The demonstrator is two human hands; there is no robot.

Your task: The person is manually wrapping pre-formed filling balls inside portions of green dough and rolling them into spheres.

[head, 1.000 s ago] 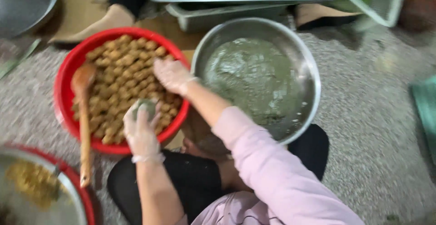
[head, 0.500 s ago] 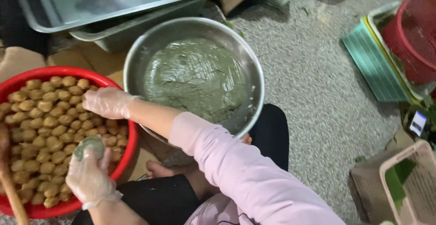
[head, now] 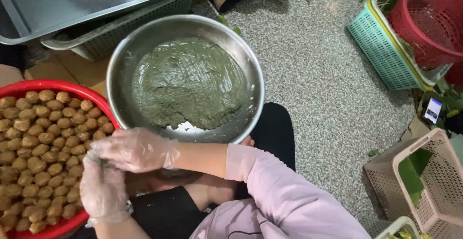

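My left hand [head: 102,191] and my right hand [head: 132,148] wear clear plastic gloves. They are pressed together over the right rim of the red basin [head: 72,88], closed around a small lump of green dough [head: 102,162] that barely shows between the fingers. The red basin is full of several brown filling balls [head: 41,142]. Just beyond my hands stands a steel bowl [head: 126,55] holding a flat mass of green dough [head: 188,82]. My right sleeve is pink.
A steel tray [head: 87,0] on a grey crate [head: 130,29] lies at the top left. A teal basket [head: 381,46] with a red basket [head: 427,17] in it stands at the right. Beige baskets [head: 434,191] with leaves are at the lower right. The floor is speckled stone.
My right hand has left the filling balls and come down onto my left hand, covering the green lump. The view has swung right and moved closer.
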